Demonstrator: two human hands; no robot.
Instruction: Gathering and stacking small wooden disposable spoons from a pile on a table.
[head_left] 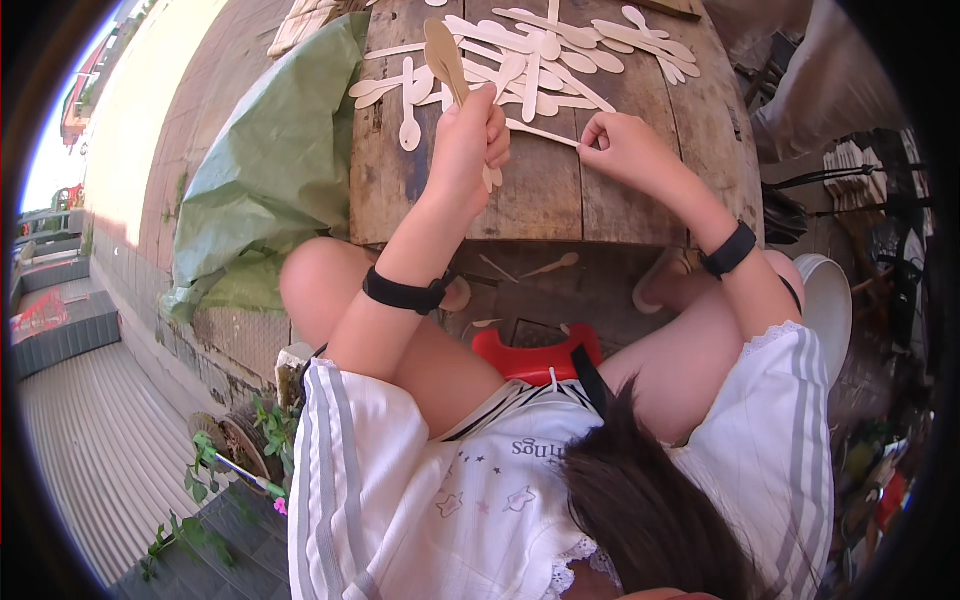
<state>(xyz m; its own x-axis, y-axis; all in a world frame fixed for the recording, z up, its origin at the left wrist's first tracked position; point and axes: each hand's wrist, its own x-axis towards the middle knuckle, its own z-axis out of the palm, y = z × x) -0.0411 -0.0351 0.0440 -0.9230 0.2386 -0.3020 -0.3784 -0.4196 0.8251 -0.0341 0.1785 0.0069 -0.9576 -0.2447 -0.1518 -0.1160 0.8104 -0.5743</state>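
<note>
My left hand (468,145) is closed around a small bundle of wooden spoons (445,58). Their rounded ends stick up above my fist, and pale tips show below it. Between the thumb and fingers of my right hand (625,150) is the end of a single wooden spoon (543,134). It lies slantwise, just above or on the table, pointing toward my left hand. Beyond both hands, a loose heap of pale wooden spoons (532,85) spreads over the wooden table (540,205), lying across each other in many directions.
A green tarp (275,150) hangs at the table's left side. Several wooden pieces lie on the ground under the table, including a spoon (552,264). Between my legs is a red plastic seat (530,355). A white round container (828,300) stands beside my right leg.
</note>
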